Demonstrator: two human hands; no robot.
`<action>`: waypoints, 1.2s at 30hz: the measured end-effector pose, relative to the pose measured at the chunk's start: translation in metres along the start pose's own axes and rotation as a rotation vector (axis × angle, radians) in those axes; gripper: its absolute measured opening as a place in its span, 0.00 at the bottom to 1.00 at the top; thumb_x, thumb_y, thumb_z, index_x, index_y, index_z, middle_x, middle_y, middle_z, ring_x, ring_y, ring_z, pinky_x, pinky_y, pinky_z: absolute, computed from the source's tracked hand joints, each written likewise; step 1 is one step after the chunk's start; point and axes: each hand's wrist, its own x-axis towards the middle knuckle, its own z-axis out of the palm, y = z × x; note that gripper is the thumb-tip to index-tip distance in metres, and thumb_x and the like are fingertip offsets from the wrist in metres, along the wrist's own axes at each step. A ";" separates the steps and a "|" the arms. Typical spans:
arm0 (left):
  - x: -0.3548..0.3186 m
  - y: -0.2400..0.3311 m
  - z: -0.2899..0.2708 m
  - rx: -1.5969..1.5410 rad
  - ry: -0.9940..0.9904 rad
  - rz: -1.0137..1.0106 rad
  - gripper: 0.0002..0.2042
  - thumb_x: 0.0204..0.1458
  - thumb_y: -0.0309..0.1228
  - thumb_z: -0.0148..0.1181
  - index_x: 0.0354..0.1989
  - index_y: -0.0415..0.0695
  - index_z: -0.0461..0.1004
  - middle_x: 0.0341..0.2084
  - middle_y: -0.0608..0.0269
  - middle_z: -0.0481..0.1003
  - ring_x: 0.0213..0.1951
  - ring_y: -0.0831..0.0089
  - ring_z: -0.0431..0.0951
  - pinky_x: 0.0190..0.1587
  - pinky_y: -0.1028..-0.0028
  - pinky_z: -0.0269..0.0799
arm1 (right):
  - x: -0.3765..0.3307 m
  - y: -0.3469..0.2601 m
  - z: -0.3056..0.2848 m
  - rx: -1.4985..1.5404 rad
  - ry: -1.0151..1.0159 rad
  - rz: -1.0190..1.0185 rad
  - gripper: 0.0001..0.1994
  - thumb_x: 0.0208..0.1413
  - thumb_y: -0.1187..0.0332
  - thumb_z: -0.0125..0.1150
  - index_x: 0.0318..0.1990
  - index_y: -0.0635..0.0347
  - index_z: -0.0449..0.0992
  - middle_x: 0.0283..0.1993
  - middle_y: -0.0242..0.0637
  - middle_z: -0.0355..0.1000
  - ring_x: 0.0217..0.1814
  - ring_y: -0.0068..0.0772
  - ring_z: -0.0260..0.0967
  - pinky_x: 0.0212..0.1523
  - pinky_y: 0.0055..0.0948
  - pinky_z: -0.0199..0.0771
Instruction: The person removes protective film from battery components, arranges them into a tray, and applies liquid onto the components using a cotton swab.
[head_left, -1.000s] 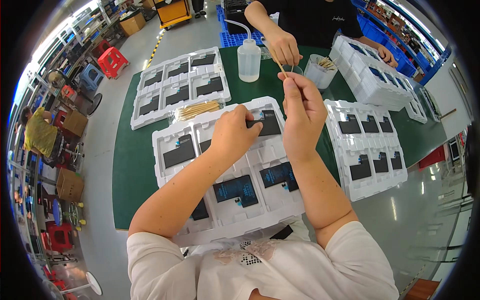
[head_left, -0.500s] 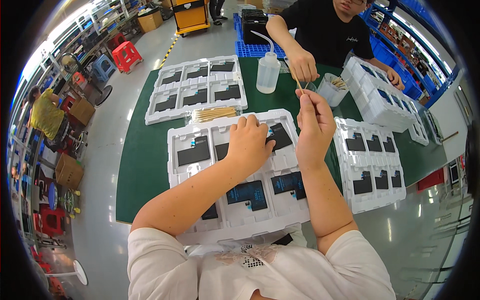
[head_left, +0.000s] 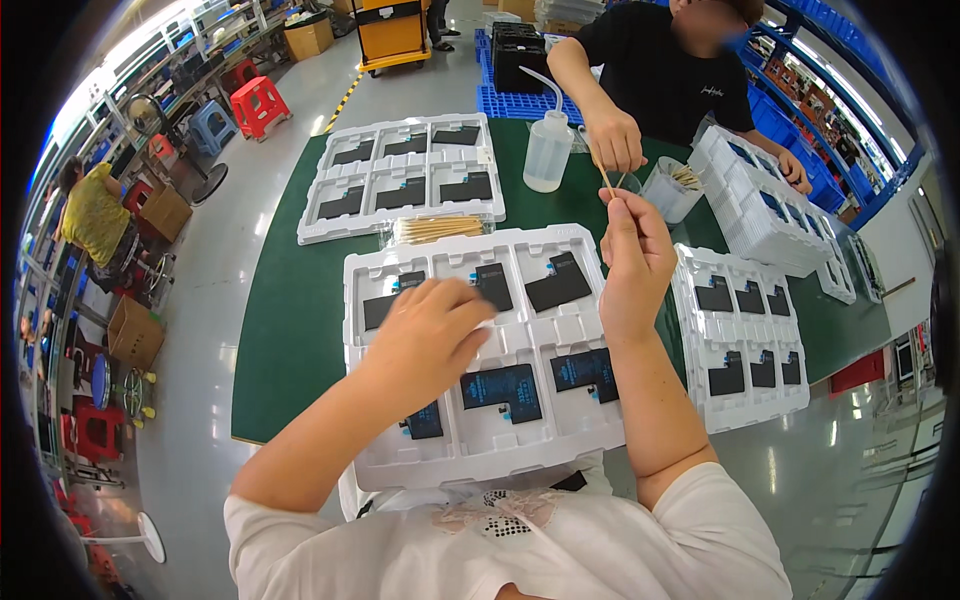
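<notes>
My right hand (head_left: pixel 637 265) pinches a thin wooden cotton swab (head_left: pixel 606 178) upright, its top close to a co-worker's hand (head_left: pixel 614 138). In front of me lies a white plastic tray (head_left: pixel 490 448) holding flat, L-shaped black batteries in its compartments. My left hand (head_left: pixel 425 335) hovers over the tray's left part, fingers slightly bent and apart, tips blurred, seemingly holding nothing. It partly covers the far-left battery (head_left: pixel 379 311). The far-middle battery (head_left: pixel 492 287) and far-right battery (head_left: pixel 558 284) lie uncovered. The near-middle battery (head_left: pixel 502 391) shows blue markings, like its neighbours.
Another battery tray (head_left: pixel 312 226) lies at the far left, a swab bundle (head_left: pixel 437 229) beside it. Beyond are a squeeze bottle (head_left: pixel 547 155) and a swab cup (head_left: pixel 668 195). Right of me lies a battery tray (head_left: pixel 741 325), below a tall tray stack (head_left: pixel 765 235). The table (head_left: pixel 275 330) is green.
My left hand has moved left and nearer to me, from the far-right battery, uncovering the far-middle and far-right ones. My right hand still holds the swab in nearly the same place.
</notes>
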 end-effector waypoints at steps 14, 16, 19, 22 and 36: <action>-0.118 -0.016 -0.057 -0.132 -0.072 -0.408 0.14 0.39 0.21 0.65 0.38 0.40 0.76 0.41 0.62 0.71 0.44 0.62 0.69 0.45 0.68 0.68 | -0.006 0.010 0.024 -0.062 -0.061 -0.045 0.09 0.61 0.71 0.52 0.42 0.67 0.75 0.20 0.17 0.56 0.19 0.05 0.43 0.19 0.12 0.39; -0.117 -0.013 -0.059 0.040 -0.047 -0.313 0.15 0.38 0.23 0.66 0.39 0.42 0.76 0.42 0.64 0.71 0.46 0.62 0.69 0.49 0.66 0.65 | -0.009 0.010 0.025 -0.091 -0.077 -0.059 0.09 0.61 0.71 0.52 0.42 0.68 0.75 0.20 0.17 0.55 0.19 0.05 0.43 0.19 0.12 0.39; -0.112 -0.011 -0.049 0.045 -0.037 -0.285 0.16 0.37 0.26 0.67 0.39 0.44 0.76 0.41 0.64 0.71 0.46 0.62 0.68 0.52 0.65 0.62 | -0.013 0.012 0.025 -0.092 -0.095 -0.005 0.10 0.61 0.71 0.52 0.42 0.68 0.75 0.20 0.17 0.55 0.18 0.05 0.43 0.18 0.12 0.39; -0.111 -0.017 -0.041 0.028 -0.026 -0.233 0.15 0.39 0.27 0.66 0.39 0.45 0.76 0.40 0.65 0.72 0.45 0.63 0.69 0.51 0.65 0.61 | -0.017 0.010 0.028 -0.115 -0.093 0.015 0.10 0.61 0.71 0.51 0.42 0.68 0.75 0.20 0.17 0.55 0.18 0.05 0.43 0.18 0.12 0.39; -0.061 -0.035 -0.041 -0.569 0.266 -0.507 0.08 0.59 0.28 0.49 0.33 0.36 0.71 0.24 0.57 0.73 0.26 0.68 0.74 0.30 0.73 0.69 | -0.015 0.007 0.028 0.042 -0.303 0.254 0.09 0.62 0.70 0.49 0.42 0.66 0.72 0.20 0.27 0.61 0.18 0.15 0.56 0.20 0.16 0.57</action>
